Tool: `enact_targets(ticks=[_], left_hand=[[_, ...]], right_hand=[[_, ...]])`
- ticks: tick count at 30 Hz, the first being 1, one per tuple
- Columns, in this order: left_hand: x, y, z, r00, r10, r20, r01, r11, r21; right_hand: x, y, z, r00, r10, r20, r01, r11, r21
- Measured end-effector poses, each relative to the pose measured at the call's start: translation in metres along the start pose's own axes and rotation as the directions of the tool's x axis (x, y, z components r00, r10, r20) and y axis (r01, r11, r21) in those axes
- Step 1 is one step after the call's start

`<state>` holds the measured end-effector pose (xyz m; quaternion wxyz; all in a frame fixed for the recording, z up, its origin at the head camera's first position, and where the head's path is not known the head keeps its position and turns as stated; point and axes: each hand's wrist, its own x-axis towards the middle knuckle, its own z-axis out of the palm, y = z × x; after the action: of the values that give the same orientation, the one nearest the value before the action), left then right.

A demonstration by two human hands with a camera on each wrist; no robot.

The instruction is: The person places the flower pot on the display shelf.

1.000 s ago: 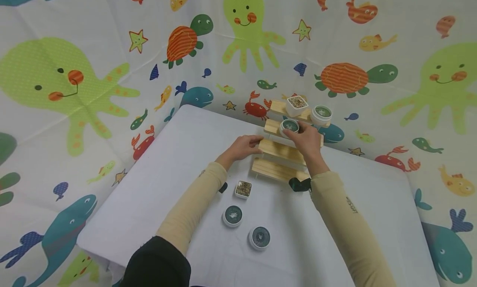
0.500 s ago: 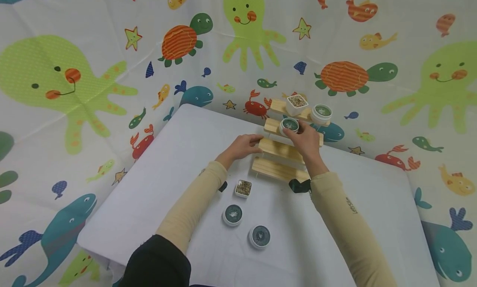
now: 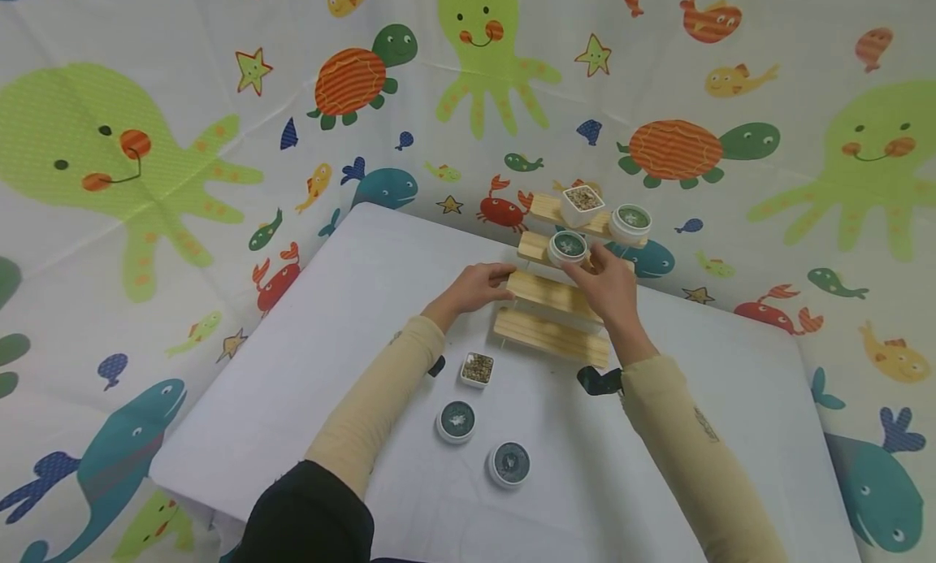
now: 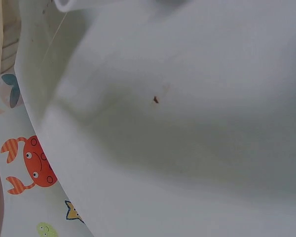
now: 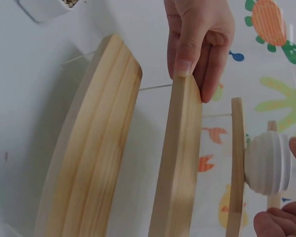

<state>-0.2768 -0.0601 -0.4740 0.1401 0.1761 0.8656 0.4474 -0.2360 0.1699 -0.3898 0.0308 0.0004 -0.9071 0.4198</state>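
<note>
A tiered wooden stand (image 3: pixel 552 335) with several planks rises at the table's back right. My left hand (image 3: pixel 478 287) pinches the left end of its second-lowest plank; the right wrist view shows the thumb (image 5: pixel 185 61) on top of that end and fingers beneath. One step higher sits a small round white pot (image 3: pixel 567 248) with a dark green top. Beside it is my right hand (image 3: pixel 610 287), thumb and fingers spread apart around the pot's near right side. In the right wrist view this white pot (image 5: pixel 269 163) stands on its plank, the fingertips (image 5: pixel 269 224) clear of it.
The top plank bears a square white pot (image 3: pixel 582 206) of grainy bits and a round green-topped pot (image 3: pixel 631 224). On the white table (image 3: pixel 292 400), nearer me, are a square pot (image 3: pixel 478 370) and two round pots (image 3: pixel 457 422). A sea-animal cloth (image 3: pixel 483 75) hangs behind.
My right hand has loosened from the round pot and drawn back slightly toward me and to the right. The pot stays on its plank. My left hand keeps its place.
</note>
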Motion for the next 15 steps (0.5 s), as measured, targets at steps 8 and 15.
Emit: enact_targets(ticks=[8, 15], left_hand=[[0.001, 0.001, 0.000, 1.000, -0.004, -0.001, 0.004, 1.000, 0.011], [0.001, -0.001, 0.002, 1.000, -0.003, -0.007, 0.003, 1.000, 0.007]], right_hand=[[-0.014, 0.016, -0.005, 0.999, 0.036, 0.018, -0.035, 0.999, -0.032], [-0.034, 0.024, 0.001, 0.996, 0.018, 0.087, -0.019, 1.000, 0.015]])
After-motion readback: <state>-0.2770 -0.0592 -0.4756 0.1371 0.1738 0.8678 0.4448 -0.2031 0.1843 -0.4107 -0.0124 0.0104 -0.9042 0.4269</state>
